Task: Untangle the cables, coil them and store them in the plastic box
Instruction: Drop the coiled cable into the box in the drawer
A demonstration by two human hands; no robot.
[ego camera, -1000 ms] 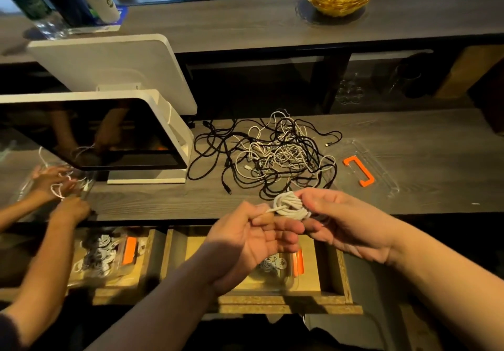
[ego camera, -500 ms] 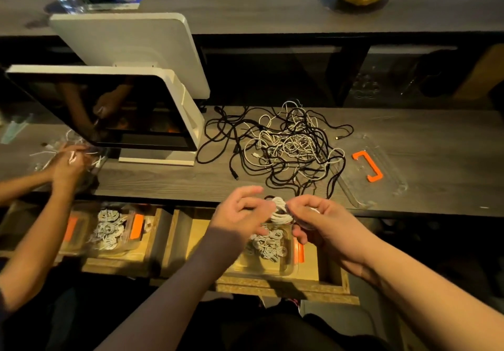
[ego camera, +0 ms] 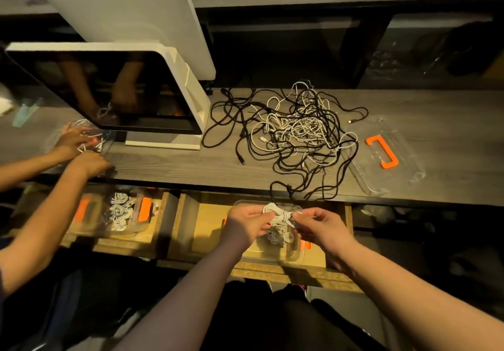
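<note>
A white coiled cable (ego camera: 278, 213) sits pinched between both hands' fingertips, over the clear box (ego camera: 286, 255) holding more coils.

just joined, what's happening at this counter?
Cable sorting. The left hand and right hand hold a coiled white cable over the plastic box in the open drawer; coils already lie inside. A tangled pile remains on the counter beside the box lid. Another person works left.

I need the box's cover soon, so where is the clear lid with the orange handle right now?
In the head view, the clear lid lies flat on the right of the grey counter, just right of the tangled cable pile.
</note>
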